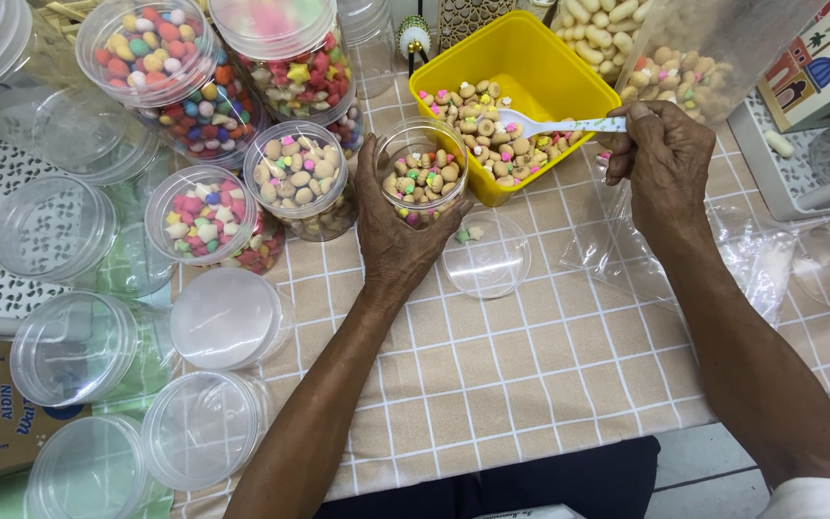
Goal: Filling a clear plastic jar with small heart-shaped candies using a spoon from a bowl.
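Filling a small clear jar with iced-gem biscuits from a yellow tub.

The left hand wraps its spread fingers around the small clear jar, which stands on the checked surface touching the yellow tub at the tub's near-left corner. The right hand, just right of the tub, pinches the handle of a white spoon whose bowl lies over the biscuits in the tub, seemingly loaded. A loose clear lid lies just in front of the tub; filled jars stand to its left.
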